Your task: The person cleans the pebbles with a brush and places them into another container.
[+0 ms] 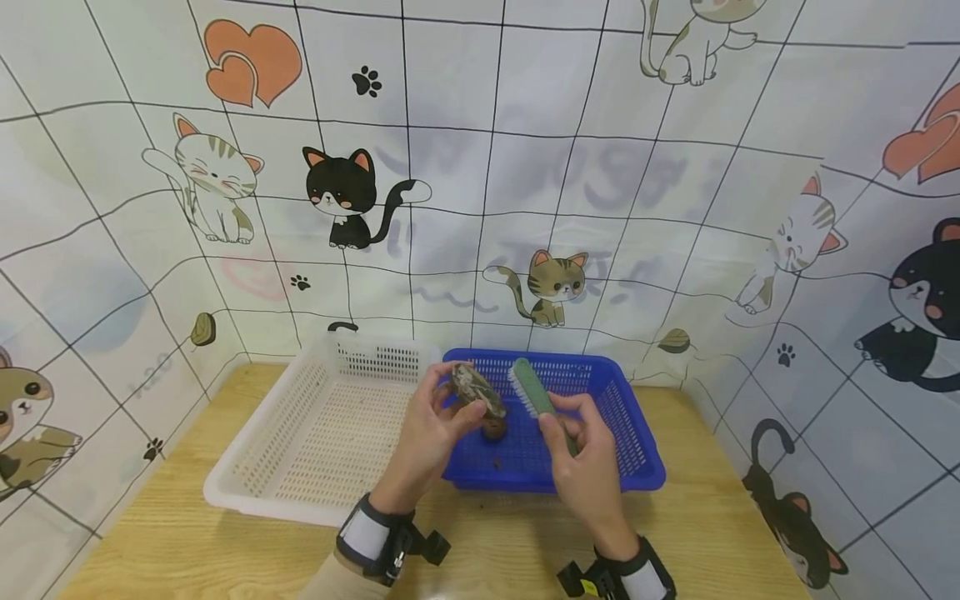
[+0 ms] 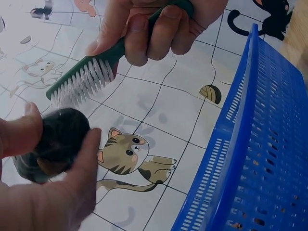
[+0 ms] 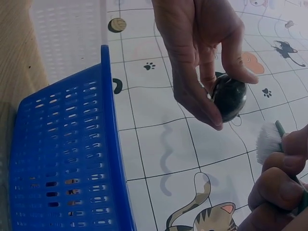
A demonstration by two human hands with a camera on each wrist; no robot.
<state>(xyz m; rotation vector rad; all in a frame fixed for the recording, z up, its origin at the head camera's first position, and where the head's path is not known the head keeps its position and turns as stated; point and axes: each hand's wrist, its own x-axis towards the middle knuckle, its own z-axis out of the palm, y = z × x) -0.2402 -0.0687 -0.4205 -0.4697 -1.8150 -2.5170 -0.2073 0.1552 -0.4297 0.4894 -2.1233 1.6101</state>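
Pinching a dark lump (image 1: 477, 389) between thumb and fingers of the left hand (image 1: 431, 421) — gripping a green brush (image 1: 531, 389) in the curled right hand (image 1: 587, 458) — over a blue basket (image 1: 626, 433) beneath both hands.

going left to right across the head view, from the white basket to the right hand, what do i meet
white basket → left hand → dark mottled object → green brush → right hand
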